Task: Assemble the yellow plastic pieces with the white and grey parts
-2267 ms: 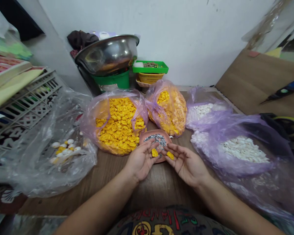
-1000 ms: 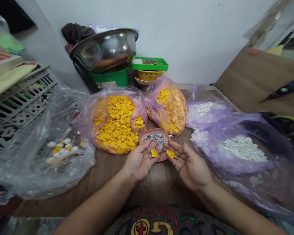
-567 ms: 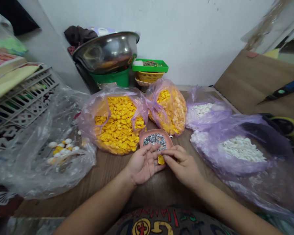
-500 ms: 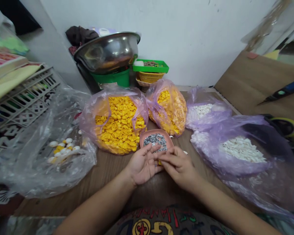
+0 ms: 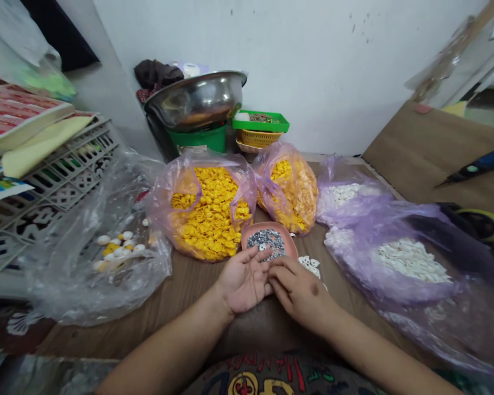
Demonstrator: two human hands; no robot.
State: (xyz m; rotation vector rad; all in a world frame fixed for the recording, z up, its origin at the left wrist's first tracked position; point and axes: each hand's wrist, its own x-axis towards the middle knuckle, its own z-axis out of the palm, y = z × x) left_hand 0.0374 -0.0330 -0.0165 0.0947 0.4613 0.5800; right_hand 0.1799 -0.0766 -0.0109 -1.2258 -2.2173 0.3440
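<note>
My left hand (image 5: pixel 245 281) is palm up in front of the pink dish (image 5: pixel 290 241), thumb and fingers stretched out and the palm bare. Against its fingertips my right hand (image 5: pixel 304 291) is closed, fingers and thumb pinched downward. Whatever the pinch holds is hidden behind the fingers. Small grey pieces (image 5: pixel 271 239) fill the dish. A tiny white piece (image 5: pixel 262 247) shows by the left fingertips; I cannot tell whether it lies in the dish or on a finger. Several flat white pieces (image 5: pixel 310 264) lie on the table just beyond my right hand.
Behind the dish stand two purple bags of yellow plastic pieces (image 5: pixel 214 219) (image 5: pixel 290 192). Purple bags of white pieces (image 5: pixel 411 260) lie right. At left, a clear bag (image 5: pixel 135 285) holds round white-and-yellow pieces (image 5: pixel 117 249) beside a grey crate (image 5: pixel 66 192). A metal basin (image 5: pixel 197 101) stands at the back.
The view has shifted, so the scene sits further right. A yellow piece seen between my hands earlier is now out of sight. The right hand has turned, uncovering white pieces on the table.
</note>
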